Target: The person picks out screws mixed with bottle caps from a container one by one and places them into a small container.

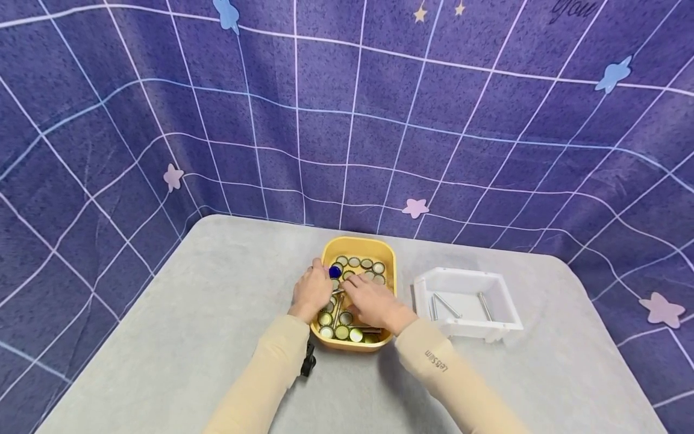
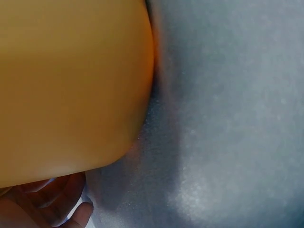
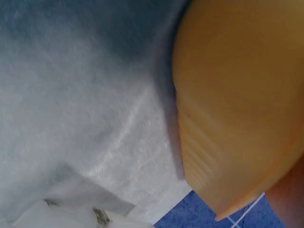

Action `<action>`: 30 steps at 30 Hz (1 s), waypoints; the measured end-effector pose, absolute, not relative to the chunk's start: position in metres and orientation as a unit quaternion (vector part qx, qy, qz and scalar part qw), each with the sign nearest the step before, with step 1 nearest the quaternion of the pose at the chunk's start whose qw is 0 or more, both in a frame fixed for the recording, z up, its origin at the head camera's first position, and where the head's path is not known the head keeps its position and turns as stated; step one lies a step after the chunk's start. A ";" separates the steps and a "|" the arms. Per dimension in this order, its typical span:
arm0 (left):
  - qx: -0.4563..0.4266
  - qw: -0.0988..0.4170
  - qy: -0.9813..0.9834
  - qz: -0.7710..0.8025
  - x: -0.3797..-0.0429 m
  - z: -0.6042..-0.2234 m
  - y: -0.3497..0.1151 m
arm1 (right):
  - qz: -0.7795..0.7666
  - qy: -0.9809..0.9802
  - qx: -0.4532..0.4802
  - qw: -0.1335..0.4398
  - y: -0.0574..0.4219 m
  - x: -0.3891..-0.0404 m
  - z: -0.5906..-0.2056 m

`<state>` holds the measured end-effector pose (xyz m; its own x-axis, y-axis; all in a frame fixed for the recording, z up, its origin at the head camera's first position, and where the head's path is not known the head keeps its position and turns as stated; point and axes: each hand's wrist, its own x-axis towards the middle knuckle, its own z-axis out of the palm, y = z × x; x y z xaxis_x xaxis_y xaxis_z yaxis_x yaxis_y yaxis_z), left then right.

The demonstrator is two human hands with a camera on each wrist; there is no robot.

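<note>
Inside the yellow plastic bin (image 1: pixel 391 265) lie many bottle caps (image 1: pixel 341 332), a blue bottle cap (image 1: pixel 335 272) and several long metal bolts (image 1: pixel 364 330). My left hand (image 1: pixel 313 290) grips the bin's left rim, close to the blue cap; its curled fingers (image 2: pixel 61 197) show past the rim in the left wrist view. Reaching over the right rim, my right hand (image 1: pixel 373 300) has its bent fingers down among the caps. A bolt (image 1: pixel 337 292) lies right at its fingertips; I cannot tell whether they pinch it. The right wrist view shows mostly the bin's outer wall (image 3: pixel 237 95).
Right of the yellow bin stands a white open-front bin (image 1: pixel 509 304) with several metal bolts (image 1: pixel 447 305) in it. Both sit on a grey table (image 1: pixel 244 259). A purple patterned curtain (image 1: pixel 347 138) hangs behind the table and along its sides.
</note>
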<state>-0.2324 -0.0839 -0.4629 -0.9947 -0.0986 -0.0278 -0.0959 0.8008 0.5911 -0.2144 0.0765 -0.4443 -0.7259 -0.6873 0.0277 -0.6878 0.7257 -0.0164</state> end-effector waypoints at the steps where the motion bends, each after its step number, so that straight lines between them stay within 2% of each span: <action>1: 0.050 0.002 -0.949 -0.311 -0.232 -0.463 -0.084 | 0.005 -0.928 0.373 0.014 0.075 -0.213 -0.446; 8: 0.052 0.001 -0.948 -0.313 -0.232 -0.463 -0.084 | 0.023 -0.932 0.362 0.019 0.073 -0.210 -0.454; 21: 0.051 0.000 -0.945 -0.322 -0.233 -0.461 -0.084 | 0.019 -0.959 0.281 0.014 0.073 -0.209 -0.460; 24: 0.052 -0.002 -0.945 -0.323 -0.232 -0.460 -0.085 | 0.020 -0.964 0.266 0.004 0.072 -0.208 -0.460; 30: 0.054 -0.005 -0.945 -0.323 -0.232 -0.460 -0.085 | 0.070 -0.969 0.231 -0.051 0.069 -0.205 -0.457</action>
